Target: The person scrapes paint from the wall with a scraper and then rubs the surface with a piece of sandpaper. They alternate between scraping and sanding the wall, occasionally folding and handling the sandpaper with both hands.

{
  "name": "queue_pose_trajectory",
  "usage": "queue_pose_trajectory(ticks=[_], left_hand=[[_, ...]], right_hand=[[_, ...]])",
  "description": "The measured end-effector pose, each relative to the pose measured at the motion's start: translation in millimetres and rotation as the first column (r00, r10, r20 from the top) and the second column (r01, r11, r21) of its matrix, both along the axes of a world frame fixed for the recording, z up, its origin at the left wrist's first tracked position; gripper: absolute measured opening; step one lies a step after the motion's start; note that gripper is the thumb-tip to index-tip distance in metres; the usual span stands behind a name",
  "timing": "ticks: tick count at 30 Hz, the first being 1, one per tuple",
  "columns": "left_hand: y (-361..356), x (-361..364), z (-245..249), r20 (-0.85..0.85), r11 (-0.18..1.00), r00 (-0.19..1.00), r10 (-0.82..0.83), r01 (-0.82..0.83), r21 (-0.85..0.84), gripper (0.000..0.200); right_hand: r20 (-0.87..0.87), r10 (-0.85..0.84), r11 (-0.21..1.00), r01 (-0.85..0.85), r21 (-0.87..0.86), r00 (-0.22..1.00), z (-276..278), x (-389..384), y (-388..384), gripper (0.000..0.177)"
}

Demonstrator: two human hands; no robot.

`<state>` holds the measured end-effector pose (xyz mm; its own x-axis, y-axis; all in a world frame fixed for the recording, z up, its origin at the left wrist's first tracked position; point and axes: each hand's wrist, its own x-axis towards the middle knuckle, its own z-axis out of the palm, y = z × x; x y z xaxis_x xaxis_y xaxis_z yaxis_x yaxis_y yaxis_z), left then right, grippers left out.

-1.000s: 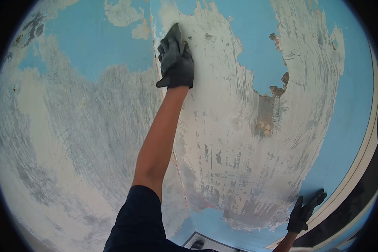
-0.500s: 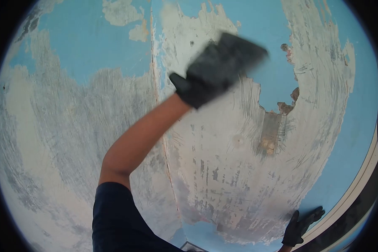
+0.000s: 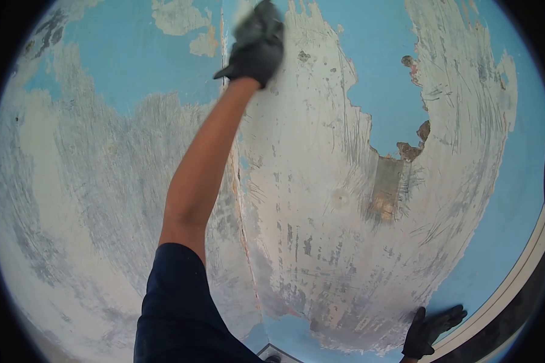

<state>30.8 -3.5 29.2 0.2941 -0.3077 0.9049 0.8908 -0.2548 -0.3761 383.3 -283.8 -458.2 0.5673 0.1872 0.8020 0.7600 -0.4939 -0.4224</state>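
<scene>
High on the peeling wall, my left hand, in a black glove, is closed around a dark, flat, rectangular piece. Motion blurs this piece, and its exact kind cannot be made out. It lies over the bare whitish strip just right of the vertical crack. Low on the right, my right hand, also black-gloved, rests against the wall with thumb and fingers spread and holds nothing.
Blue paint remains in patches, with grey scratched plaster around it. Brown chipped holes sit above a smooth grey patch. A pale curved trim borders the wall at the right, with a dark strip beyond.
My left hand has swung up and to the left with the dark flat piece, from the upper middle toward the vertical crack. My right hand has stayed almost in place.
</scene>
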Motion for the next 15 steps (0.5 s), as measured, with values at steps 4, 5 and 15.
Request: queue_pose_trajectory(ticks=[4, 5, 15], left_hand=[[-63, 67, -77, -0.358, 0.994, 0.927, -0.112, 0.105, -0.039, 0.049], [-74, 68, -81, -0.379, 0.984, 0.915, -0.136, 0.080, -0.160, 0.051], [-68, 78, -73, -0.447, 0.986, 0.889, -0.099, 0.147, 0.074, 0.041]], right_hand=[[0.066, 0.007, 1.000, -0.008, 0.015, 0.998, 0, 6, 0, 0.105], [0.084, -0.007, 0.997, 0.013, -0.075, 0.996, -2, 9, -1, 0.105], [-0.183, -0.058, 0.998, 0.053, -0.033, 0.981, 6, -2, 3, 0.110]])
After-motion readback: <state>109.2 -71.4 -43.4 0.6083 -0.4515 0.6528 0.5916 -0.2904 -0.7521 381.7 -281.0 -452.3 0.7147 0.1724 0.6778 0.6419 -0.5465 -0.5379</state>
